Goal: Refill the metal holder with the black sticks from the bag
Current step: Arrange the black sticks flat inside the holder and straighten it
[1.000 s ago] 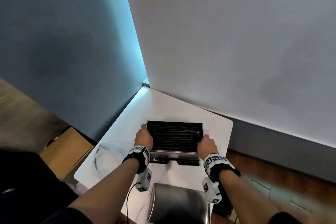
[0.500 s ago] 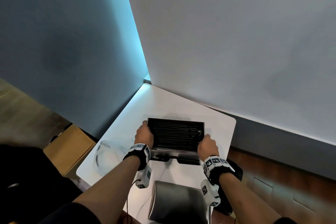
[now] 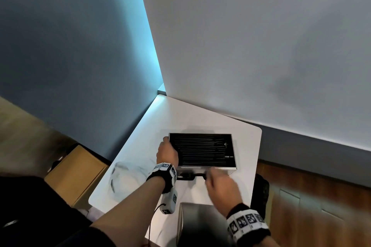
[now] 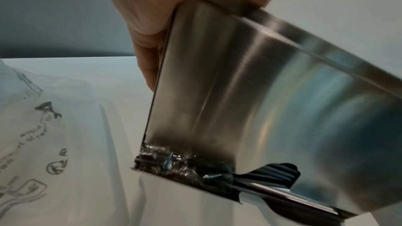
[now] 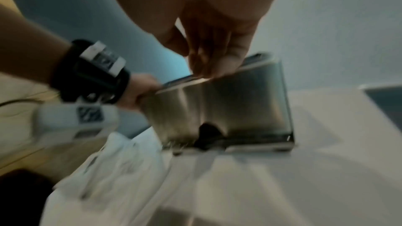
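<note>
The metal holder (image 3: 202, 151), lower centre of the head view on the white table (image 3: 180, 118), is an open-topped stainless box; judged rigid, smooth and slippery, best taken by its side walls. Inside, black sticks (image 3: 198, 149) lie flat in rows, filling it nearly to the rim. The left hand (image 3: 167, 152) grips the holder's left wall, thumb curled over the rim. The right hand (image 3: 220, 186) is blurred, off the box, fingers loosely bent, holding nothing. The clear plastic bag (image 3: 128, 178), lower left, appears empty.

White table (image 3: 202, 118) in corner, blue-lit grey walls (image 3: 251, 42), wooden floor (image 3: 321, 196)
</note>
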